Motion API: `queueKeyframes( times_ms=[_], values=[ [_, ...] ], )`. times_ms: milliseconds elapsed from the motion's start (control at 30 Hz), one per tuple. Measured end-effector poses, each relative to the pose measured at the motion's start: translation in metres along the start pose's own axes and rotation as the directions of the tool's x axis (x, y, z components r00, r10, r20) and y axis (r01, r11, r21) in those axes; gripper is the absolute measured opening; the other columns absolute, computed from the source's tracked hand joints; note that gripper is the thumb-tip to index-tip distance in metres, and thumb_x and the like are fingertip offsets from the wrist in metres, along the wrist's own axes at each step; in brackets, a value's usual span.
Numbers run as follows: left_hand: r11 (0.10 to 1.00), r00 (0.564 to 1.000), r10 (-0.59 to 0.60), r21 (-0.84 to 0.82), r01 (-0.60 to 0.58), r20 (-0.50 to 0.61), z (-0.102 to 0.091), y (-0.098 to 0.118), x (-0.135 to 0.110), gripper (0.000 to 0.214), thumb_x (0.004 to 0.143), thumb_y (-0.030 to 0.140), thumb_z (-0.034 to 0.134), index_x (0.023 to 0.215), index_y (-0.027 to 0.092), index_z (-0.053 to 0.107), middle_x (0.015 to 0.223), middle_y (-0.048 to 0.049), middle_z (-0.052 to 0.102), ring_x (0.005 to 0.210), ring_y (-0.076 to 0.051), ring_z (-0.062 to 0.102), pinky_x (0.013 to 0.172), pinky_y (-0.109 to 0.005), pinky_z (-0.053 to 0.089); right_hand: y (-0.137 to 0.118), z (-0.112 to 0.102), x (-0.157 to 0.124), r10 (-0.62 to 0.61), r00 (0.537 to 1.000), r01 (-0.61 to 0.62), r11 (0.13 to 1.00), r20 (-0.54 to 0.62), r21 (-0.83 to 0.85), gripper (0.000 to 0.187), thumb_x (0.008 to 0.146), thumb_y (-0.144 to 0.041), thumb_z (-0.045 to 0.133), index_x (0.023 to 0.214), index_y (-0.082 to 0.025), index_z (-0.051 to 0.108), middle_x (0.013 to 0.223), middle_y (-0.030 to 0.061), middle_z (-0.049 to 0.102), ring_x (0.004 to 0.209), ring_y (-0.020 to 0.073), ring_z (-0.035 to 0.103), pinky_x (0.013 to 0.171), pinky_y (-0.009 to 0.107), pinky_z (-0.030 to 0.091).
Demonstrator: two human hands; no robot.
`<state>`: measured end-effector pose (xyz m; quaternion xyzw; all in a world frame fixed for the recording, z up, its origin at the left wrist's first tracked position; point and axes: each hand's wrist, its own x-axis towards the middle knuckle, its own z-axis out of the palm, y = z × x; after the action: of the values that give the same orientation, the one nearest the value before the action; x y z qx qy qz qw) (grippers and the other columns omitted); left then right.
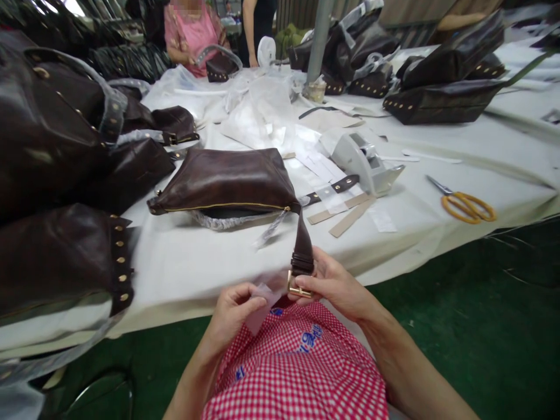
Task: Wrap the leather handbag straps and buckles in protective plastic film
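Note:
A dark brown leather handbag lies on the white-covered table in front of me, its gold zipper facing my side. From its right end a short strap hangs down over the table edge and ends in a gold buckle. My right hand pinches this buckle between thumb and fingers. A thin, see-through piece of plastic film is held between the thumb and fingers of my left hand, just left of the buckle. Both hands are above a red checked apron.
Brown bags are piled at the left and back right. A tape dispenser, a studded strap, card strips and orange-handled scissors lie to the right. A metal pole rises beyond. Another person handles a bag across the table.

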<state>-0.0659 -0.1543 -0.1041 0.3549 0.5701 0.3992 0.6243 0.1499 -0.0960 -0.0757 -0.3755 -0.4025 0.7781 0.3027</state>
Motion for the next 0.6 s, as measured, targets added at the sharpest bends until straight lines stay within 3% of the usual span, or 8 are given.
queueKeyframes(
  times_ms=[133, 267, 433, 600],
  values=[
    [0.999, 0.998, -0.033, 0.040, 0.031, 0.060, 0.004, 0.003, 0.000, 0.017, 0.069, 0.030, 0.071, 0.072, 0.014, 0.077, 0.066, -0.0027, 0.068, 0.060, -0.013, 0.052, 0.058, -0.023, 0.038, -0.003, 0.004, 0.002, -0.077, 0.997, 0.077, 0.992, -0.007, 0.104, 0.047, 0.074, -0.022, 0.079, 0.113, -0.021, 0.052, 0.091, 0.0005, 0.070, 0.074, 0.0139, 0.070, 0.061, 0.023, 0.059],
    [0.997, 0.996, -0.073, 0.030, 0.071, 0.061, 0.008, 0.004, 0.002, 0.016, 0.065, 0.030, 0.073, 0.065, 0.014, 0.074, 0.062, -0.0020, 0.066, 0.057, -0.012, 0.051, 0.057, -0.023, 0.037, 0.000, 0.003, 0.007, -0.166, 0.986, 0.167, 0.981, -0.017, 0.096, 0.040, 0.072, -0.017, 0.079, 0.104, -0.018, 0.055, 0.085, 0.0000, 0.071, 0.073, 0.0127, 0.069, 0.066, 0.023, 0.058],
    [0.995, 0.993, -0.103, 0.001, 0.104, 0.059, 0.013, 0.003, 0.006, 0.019, 0.057, 0.029, 0.079, 0.059, 0.013, 0.069, 0.056, 0.0001, 0.062, 0.053, -0.011, 0.048, 0.054, -0.022, 0.035, 0.000, 0.002, 0.009, -0.170, 0.985, 0.167, 0.976, 0.005, 0.136, 0.041, 0.073, -0.017, 0.078, 0.106, -0.020, 0.053, 0.080, -0.0026, 0.070, 0.066, 0.0120, 0.069, 0.060, 0.023, 0.056],
    [0.993, 0.990, -0.117, 0.011, 0.116, 0.081, 0.017, 0.001, 0.009, 0.016, 0.061, 0.028, 0.077, 0.062, 0.013, 0.071, 0.059, -0.0004, 0.064, 0.055, -0.011, 0.050, 0.056, -0.023, 0.038, -0.001, 0.000, 0.010, -0.150, 0.989, 0.149, 0.983, -0.001, 0.108, 0.040, 0.073, -0.018, 0.078, 0.103, -0.020, 0.052, 0.079, -0.0021, 0.071, 0.065, 0.0126, 0.069, 0.058, 0.022, 0.055]
  ],
)
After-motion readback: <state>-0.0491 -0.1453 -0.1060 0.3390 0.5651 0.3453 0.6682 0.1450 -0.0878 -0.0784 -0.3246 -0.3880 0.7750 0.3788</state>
